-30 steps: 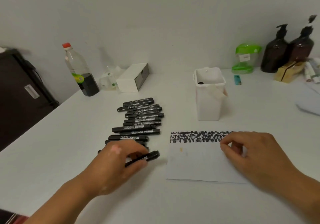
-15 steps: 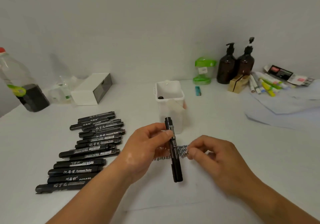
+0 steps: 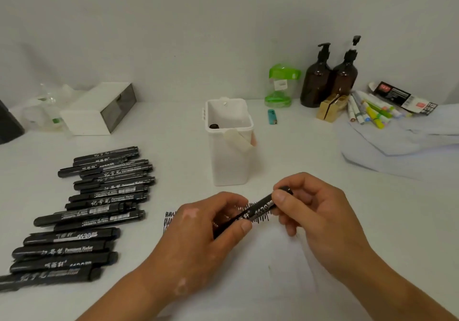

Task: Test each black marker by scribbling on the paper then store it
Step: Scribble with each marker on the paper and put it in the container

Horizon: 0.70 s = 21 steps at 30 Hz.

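Both hands hold one black marker (image 3: 258,209) slantwise above the white paper (image 3: 278,266). My left hand (image 3: 206,236) grips its lower end, and my right hand (image 3: 313,211) pinches its upper end. A band of black scribbles (image 3: 171,217) runs along the paper's far edge, partly hidden by my hands. Several black markers (image 3: 99,196) lie in a row on the left of the table. The white storage container (image 3: 229,146) stands behind the paper with a dark marker end visible inside.
A white box (image 3: 99,109) and clear plastic items sit at the back left. Two brown pump bottles (image 3: 330,77), a green-lidded jar (image 3: 280,84), a lighter (image 3: 272,117), coloured pens (image 3: 370,112) and pale sheets (image 3: 402,144) are at the back right.
My left hand picked a marker from the row and brought it over the paper. The marker went from upright to slanted, and my right hand now pinches its upper end. The view shifted right.
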### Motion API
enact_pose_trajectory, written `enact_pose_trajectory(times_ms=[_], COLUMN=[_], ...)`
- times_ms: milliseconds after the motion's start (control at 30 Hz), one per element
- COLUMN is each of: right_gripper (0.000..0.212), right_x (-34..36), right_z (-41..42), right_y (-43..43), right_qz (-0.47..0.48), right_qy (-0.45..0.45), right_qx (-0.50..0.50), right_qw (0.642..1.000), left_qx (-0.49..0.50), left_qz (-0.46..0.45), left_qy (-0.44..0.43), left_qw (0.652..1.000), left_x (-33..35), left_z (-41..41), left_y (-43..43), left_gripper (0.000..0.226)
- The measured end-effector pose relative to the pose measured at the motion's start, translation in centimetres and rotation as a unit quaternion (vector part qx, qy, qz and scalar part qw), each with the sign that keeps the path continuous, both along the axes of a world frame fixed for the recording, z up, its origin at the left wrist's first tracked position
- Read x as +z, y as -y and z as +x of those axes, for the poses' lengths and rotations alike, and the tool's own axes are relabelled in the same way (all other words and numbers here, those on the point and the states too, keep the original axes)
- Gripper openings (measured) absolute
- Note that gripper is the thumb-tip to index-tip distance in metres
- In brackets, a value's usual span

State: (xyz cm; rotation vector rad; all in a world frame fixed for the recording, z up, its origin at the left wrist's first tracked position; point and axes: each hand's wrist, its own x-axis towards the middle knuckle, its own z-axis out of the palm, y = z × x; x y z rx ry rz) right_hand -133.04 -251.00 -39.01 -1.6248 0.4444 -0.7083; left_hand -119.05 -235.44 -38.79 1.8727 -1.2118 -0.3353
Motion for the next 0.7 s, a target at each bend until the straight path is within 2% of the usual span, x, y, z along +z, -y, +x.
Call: enact_pose_trajectory(times_ms=[67, 200, 333, 700], right_gripper=[0.007, 0.006, 0.020, 0.019], right_x=[0.0, 0.0, -0.1, -0.7], right_z=[-0.1, -0.1, -0.1, 0.2], right_y=[0.0, -0.4, -0.8, -1.3], right_qz=[0.003, 0.026, 0.053, 0.055], right_qy=[0.016, 0.029, 0.005, -0.014], right_qx=[-0.006, 0.017, 0.084, 0.127], right_qw=[1.000, 0.999, 0.995, 0.990], left_qx=[-0.016, -0.046, -0.065, -0.111], left_qz=[0.010, 0.021, 0.023, 0.007], left_qy=[0.063, 0.097, 0.136, 0.137], left_qw=[0.998, 0.994, 0.988, 0.984], left_x=[-0.1, -0.2, -0.5, -0.3], left_z=[-0.1, -0.3, -0.8, -1.7], left_y=[-0.2, -0.1, 0.2, 0.3], left_gripper=[0.020, 0.021, 0.035, 0.037])
